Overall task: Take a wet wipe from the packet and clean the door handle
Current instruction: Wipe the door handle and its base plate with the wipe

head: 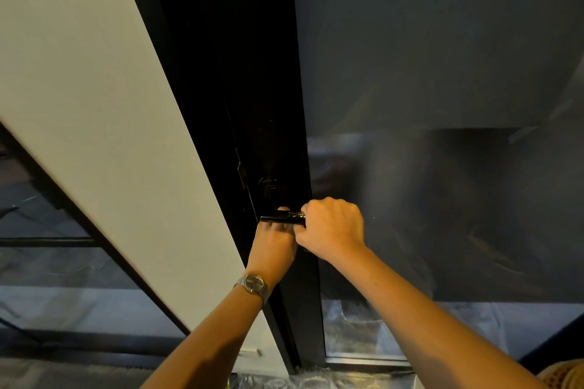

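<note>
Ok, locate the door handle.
Head view: the door handle sits lower centre on the black door frame, left hand below it, right hand gripping its right end.

Glossy black on the door handle (279,218) beside the right hand (331,227), matt black on the door frame (246,104) above. Cream on the wall (94,104) left of the left hand (273,246), dark blue-grey on the glass (442,57) right of both. Silver with a dark dial on the wristwatch (253,284).
</note>
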`<state>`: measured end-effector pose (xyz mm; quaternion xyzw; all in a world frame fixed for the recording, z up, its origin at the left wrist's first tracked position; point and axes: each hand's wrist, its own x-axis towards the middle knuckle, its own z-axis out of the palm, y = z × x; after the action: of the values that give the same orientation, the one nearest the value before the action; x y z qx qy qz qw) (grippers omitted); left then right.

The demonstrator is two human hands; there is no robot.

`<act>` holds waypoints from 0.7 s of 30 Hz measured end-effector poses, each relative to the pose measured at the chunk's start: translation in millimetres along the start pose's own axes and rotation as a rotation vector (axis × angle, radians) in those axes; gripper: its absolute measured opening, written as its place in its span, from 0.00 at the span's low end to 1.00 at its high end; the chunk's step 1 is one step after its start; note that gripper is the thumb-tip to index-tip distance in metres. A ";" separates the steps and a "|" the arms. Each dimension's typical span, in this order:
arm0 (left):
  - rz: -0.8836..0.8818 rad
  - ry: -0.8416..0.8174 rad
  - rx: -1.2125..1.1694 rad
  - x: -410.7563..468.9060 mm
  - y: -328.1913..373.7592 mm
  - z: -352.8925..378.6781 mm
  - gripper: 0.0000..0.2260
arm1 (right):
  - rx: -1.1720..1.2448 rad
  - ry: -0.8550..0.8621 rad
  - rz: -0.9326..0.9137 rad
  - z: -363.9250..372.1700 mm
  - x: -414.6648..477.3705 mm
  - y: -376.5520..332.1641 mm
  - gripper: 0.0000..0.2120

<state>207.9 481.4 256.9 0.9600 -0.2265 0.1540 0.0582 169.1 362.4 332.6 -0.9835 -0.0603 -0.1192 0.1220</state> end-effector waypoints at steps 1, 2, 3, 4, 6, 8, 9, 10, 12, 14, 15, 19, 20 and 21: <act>0.062 -0.017 0.004 1.6 -3.5 0.0 0.10 | -0.003 -0.001 0.004 -0.1 -0.1 -0.5 0.10; 0.117 -0.033 0.008 4.5 -8.4 0.7 0.10 | -0.005 -0.001 0.006 0.0 0.1 -0.9 0.10; 0.164 -0.042 0.003 6.2 -13.2 0.5 0.10 | -0.005 -0.001 0.008 0.1 0.2 -0.8 0.10; 0.217 -0.051 0.024 7.8 -16.6 -0.9 0.12 | -0.002 -0.001 0.009 0.2 0.3 -0.9 0.10; 0.203 -0.032 0.014 7.9 -14.8 -3.9 0.13 | 0.001 -0.001 0.007 0.2 0.0 -0.4 0.10; 0.078 0.039 -0.067 6.2 -7.4 -2.0 0.11 | 0.002 -0.002 0.004 0.4 -0.1 0.1 0.10; -0.019 0.065 -0.158 6.0 -2.0 -0.9 0.08 | 0.004 -0.002 0.002 0.9 0.2 0.4 0.10; -0.123 0.073 -0.238 6.2 3.6 1.5 0.06 | 0.007 -0.001 -0.002 1.6 0.4 0.5 0.10; -0.309 0.128 -0.356 3.5 11.2 6.8 0.09 | 0.011 0.000 -0.003 3.0 0.7 0.5 0.11; -0.452 0.183 -0.448 -0.5 14.5 10.9 0.13 | 0.013 0.002 0.003 4.3 0.5 0.6 0.11; -0.521 0.219 -0.542 -2.5 17.1 10.2 0.15 | 0.014 0.006 0.004 5.2 0.4 0.6 0.11; -0.732 0.304 -0.831 -1.8 21.3 1.7 0.18 | 0.020 0.022 0.012 5.9 0.7 0.3 0.12; -0.773 0.296 -0.864 -0.9 21.1 0.8 0.18 | 0.024 0.021 0.016 6.2 0.8 0.4 0.12; -0.801 0.289 -0.879 -0.5 20.7 -0.1 0.18 | 0.029 0.019 0.020 6.7 0.7 0.7 0.12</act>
<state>198.1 463.2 257.7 0.8262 0.1198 0.1409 0.5322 171.4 363.5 326.3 -0.9810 -0.0511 -0.1262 0.1380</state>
